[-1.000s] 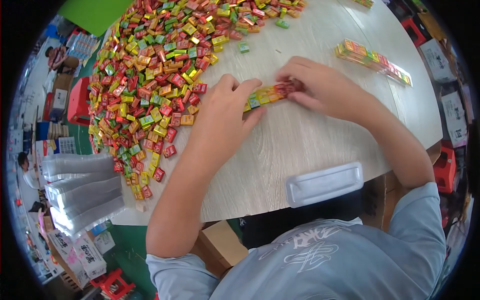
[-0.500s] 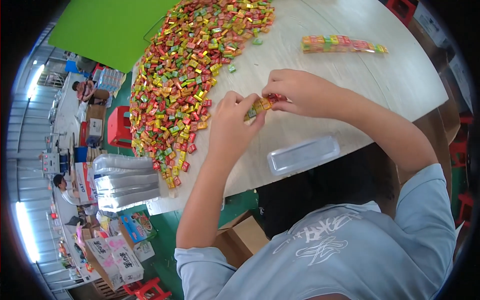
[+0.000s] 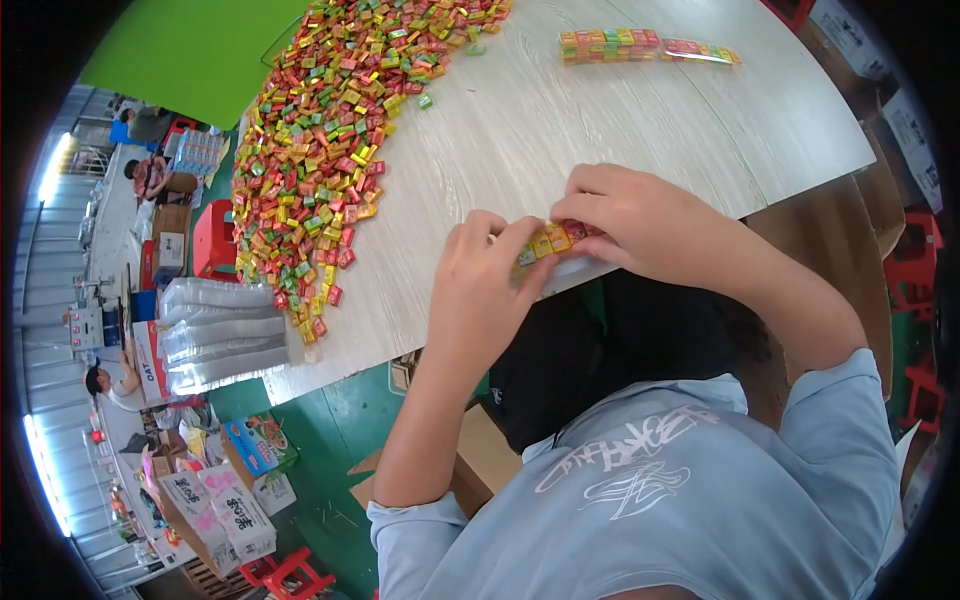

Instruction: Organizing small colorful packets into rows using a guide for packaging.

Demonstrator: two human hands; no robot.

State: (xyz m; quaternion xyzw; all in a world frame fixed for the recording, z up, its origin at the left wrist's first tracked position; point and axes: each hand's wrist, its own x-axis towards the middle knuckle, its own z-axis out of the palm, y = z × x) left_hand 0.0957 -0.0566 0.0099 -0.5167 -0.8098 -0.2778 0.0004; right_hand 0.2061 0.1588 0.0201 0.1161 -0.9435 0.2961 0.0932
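A short row of small wrapped sweets (image 3: 552,240), yellow, orange and red, is pinched between my two hands. My left hand (image 3: 482,280) grips its left end with thumb and fingers. At the other end, the fingers of my right hand (image 3: 635,222) close on the red pieces. The row is held just over the table's near edge. Beneath my right hand a pale strip of clear plastic tray (image 3: 572,268) shows; my hands hide most of it. To the left lies a big heap of the same sweets (image 3: 320,150) in red, yellow, green and orange.
Rows of sweets (image 3: 610,45) lie at the far right of the white table (image 3: 500,120). Stacked clear trays (image 3: 222,335) stand at its left corner. A green board (image 3: 190,60) is behind the heap. Cardboard boxes and red stools surround the table; two people sit far left.
Both hands, still holding the row, have come nearer to the table's front edge, over the clear tray, which is now mostly covered. The whole view has shifted slightly.
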